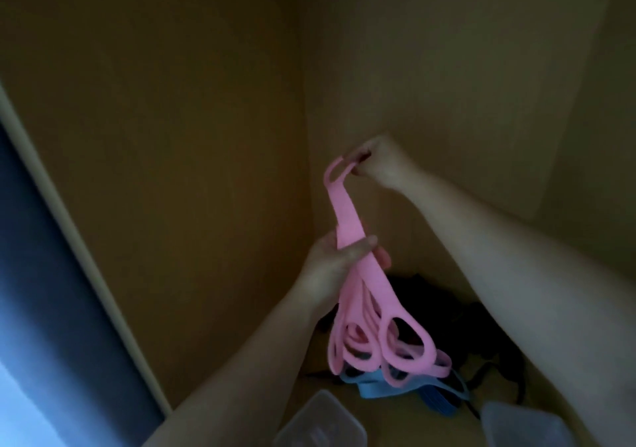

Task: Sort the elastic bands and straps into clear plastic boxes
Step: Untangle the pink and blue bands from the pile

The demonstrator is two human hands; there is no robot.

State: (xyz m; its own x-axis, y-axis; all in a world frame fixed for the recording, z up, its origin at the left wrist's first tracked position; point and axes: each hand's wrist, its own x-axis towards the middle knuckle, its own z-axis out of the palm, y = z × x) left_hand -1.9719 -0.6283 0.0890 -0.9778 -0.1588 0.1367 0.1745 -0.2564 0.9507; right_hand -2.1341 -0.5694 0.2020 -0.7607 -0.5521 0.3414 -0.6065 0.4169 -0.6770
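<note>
A bunch of pink straps (347, 216) with looped ends hangs in the air at the middle of the view. My left hand (330, 264) grips the bunch around its middle, thumb across the front. My right hand (375, 161) pinches the top loop of one strap and holds it up above the left hand. The pink loops dangle over blue straps (371, 386) that lie on the brown floor of a big cardboard box. Black straps (481, 336) lie in a dark heap behind them. Two clear plastic boxes stand at the bottom edge, one (320, 422) in the middle and another (523, 426) to the right.
Tall brown cardboard walls (189, 137) close in the scene on the left, back and right, meeting in a corner behind my hands. A pale edge and a dark blue surface (38, 274) run along the left side. The light is dim.
</note>
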